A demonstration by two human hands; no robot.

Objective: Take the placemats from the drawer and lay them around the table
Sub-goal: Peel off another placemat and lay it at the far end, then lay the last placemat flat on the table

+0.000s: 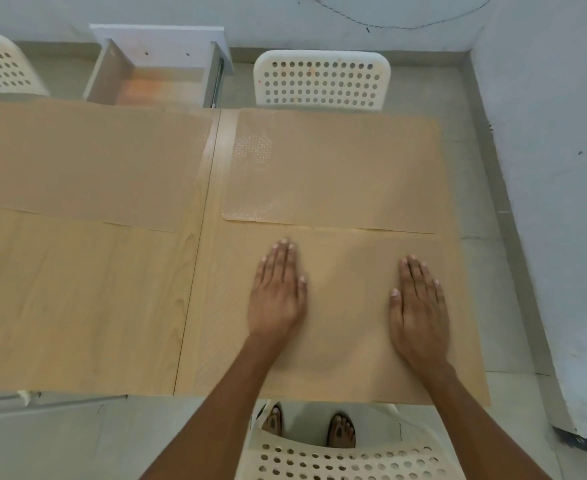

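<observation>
Along the near edge of the wooden table [77, 306], seen from the head camera, a tan placemat [347, 323] lies flat, its right border running out to the table's right side and its near border at the table's near edge. Bare tabletop stretches to the left of it, past the seam down the middle. Beyond it, almost touching, lies a second placemat [337, 168] in front of the far chair [321, 81]; a third placemat [84, 161] covers the far left part. Behind the table the drawer [157, 77] stands pulled open. A near chair [347, 459] sits below the table edge, with the person's feet between.

Both hands are spread flat, fingers straight and together, gripping nothing. The left hand [278, 296] presses palm down on the near mat's middle left; the right hand [418, 313] presses on its right part, well apart from the other.
</observation>
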